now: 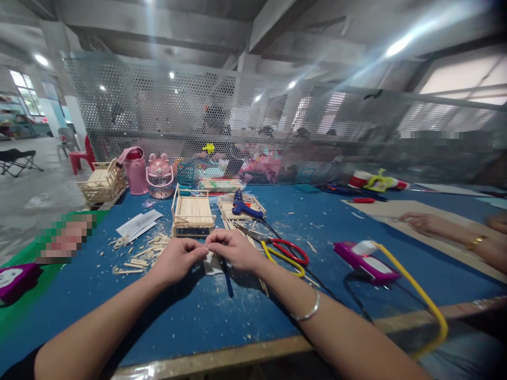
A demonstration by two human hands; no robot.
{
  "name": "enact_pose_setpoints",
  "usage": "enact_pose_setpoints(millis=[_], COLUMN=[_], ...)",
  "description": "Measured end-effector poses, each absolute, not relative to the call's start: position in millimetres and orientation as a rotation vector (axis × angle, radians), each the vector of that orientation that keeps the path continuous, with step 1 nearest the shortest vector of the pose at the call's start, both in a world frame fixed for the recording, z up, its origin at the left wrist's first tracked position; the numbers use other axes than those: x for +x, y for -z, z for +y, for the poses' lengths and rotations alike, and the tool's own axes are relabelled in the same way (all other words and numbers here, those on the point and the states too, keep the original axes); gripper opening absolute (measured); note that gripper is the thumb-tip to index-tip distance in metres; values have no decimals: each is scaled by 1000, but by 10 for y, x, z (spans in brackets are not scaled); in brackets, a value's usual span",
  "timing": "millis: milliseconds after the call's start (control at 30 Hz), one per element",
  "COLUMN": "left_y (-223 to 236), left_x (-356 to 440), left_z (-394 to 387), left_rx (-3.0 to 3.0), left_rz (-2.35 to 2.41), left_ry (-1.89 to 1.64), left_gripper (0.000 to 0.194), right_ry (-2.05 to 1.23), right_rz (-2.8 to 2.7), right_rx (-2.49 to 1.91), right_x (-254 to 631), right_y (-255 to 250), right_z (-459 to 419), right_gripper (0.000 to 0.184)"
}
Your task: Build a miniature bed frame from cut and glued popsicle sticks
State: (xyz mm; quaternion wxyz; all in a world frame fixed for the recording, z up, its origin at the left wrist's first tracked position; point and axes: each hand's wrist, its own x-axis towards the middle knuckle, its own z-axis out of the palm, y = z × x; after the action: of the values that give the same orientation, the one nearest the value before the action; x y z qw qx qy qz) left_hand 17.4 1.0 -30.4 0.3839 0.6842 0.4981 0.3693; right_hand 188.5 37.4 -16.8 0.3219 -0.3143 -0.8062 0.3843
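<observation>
My left hand (177, 258) and my right hand (233, 249) meet at the middle of the blue table (206, 316), fingers curled and pinched together over something small that I cannot make out. A white paper scrap (212, 265) and a dark blue pen (227, 277) lie just under them. A small cart built of wooden sticks (192, 215) stands right behind the hands. A silver bangle (308, 311) sits on my right wrist.
Scissors with red and yellow handles (287, 252) and a blue glue gun (243, 207) lie to the right. Loose stick offcuts (137, 253) are scattered left. A purple box (366, 262) with a yellow tube, a stick basket (103, 182), pink bottles (137, 169) and another person's arm (447, 229) are around.
</observation>
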Motion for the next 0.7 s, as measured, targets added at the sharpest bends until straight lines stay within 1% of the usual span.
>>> enact_pose_setpoints(millis=[167,333,400,500,700], left_y=[339,338,342,345,339], left_x=[198,198,194,186,186], left_z=[30,31,37,46,36], left_rx=[1502,1474,1474,1495,1542], left_rz=[1039,1034,1079,1112,1138], left_ry=[-960,-996,-1021,-1063,-1084], left_gripper=[34,39,39,37,32], right_ry=[-1013,-983,-1011,-1004,-793], right_rz=[-2035,-2048,-2010,-1959,-2102], right_rx=[-821,-815,-816,-829,-874], right_x=[1876,1881,1891,1921,1929], right_y=[157,163,190,214,134], right_z=[365,373,391,415,365], right_gripper=[13,13,15,24,16])
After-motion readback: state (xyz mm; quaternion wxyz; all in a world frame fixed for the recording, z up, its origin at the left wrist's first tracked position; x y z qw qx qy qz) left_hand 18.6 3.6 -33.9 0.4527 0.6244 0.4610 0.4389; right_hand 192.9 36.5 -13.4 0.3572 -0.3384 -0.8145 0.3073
